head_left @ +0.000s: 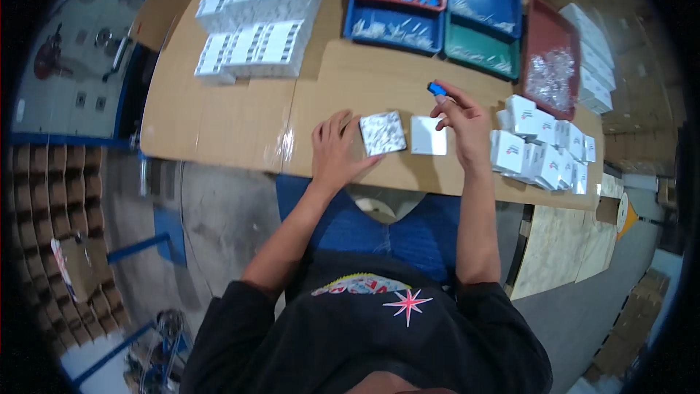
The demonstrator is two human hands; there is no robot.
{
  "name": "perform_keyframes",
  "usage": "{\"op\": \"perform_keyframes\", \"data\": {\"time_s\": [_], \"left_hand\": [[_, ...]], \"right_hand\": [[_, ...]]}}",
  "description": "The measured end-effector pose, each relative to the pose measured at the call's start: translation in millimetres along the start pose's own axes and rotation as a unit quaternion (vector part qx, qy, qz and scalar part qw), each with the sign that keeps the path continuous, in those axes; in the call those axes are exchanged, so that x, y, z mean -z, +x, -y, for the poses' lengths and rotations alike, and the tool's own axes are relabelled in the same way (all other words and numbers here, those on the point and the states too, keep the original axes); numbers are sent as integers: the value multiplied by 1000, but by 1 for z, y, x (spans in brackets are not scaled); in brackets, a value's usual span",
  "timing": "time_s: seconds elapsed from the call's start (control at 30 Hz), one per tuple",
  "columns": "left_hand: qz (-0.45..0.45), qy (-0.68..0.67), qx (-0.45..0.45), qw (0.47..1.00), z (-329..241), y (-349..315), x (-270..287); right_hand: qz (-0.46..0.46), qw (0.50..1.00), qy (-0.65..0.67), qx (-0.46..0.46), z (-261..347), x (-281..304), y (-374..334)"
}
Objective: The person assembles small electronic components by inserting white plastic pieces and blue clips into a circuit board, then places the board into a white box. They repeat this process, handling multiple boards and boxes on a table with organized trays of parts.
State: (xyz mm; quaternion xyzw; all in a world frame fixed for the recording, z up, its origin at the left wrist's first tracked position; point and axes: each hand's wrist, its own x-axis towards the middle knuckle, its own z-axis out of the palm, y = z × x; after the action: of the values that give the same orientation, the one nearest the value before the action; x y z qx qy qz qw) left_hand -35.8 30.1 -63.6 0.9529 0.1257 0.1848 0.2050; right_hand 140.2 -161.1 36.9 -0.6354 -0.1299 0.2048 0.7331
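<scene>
My right hand (463,120) is raised over the table, pinching a small blue and black piece (437,89) between thumb and fingertips. Below it a flat white square card or lid (429,136) lies on the cardboard tabletop. To the left of that rests an open-looking square white box (383,133) with a mottled grey and white top; what fills it is too small to tell. My left hand (335,149) lies beside this box with fingers spread, the thumb along its near left corner. I cannot tell whether the thumb touches it.
A red tray (399,3) of blue pieces and a blue tray (430,48) of clear small parts stand at the back, with another blue tray (515,0), a green tray (481,71) and a dark red tray (526,44). White boxes (543,147) are piled right; stacked white cartons (266,47) stand back left.
</scene>
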Motion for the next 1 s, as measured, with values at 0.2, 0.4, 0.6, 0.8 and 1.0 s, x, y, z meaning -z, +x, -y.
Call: {"op": "perform_keyframes", "data": {"time_s": [0.2,0.4,0.6,0.8,1.0], "left_hand": [[-7,-22,-2,1000,1,1,4],[-6,-33,3,999,0,2,5],[-2,-35,7,999,0,3,6],[3,-40,10,999,1,4,5],[4,-46,14,999,1,4,7]], "right_hand": [[54,996,-26,-69,-35,-8,-12],[70,992,-37,-95,-50,-20,-3],[92,989,-16,-114,-51,-30,-1],[124,987,-10,-103,-60,-30,8],[126,981,-27,-145,-55,-46,9]]}}
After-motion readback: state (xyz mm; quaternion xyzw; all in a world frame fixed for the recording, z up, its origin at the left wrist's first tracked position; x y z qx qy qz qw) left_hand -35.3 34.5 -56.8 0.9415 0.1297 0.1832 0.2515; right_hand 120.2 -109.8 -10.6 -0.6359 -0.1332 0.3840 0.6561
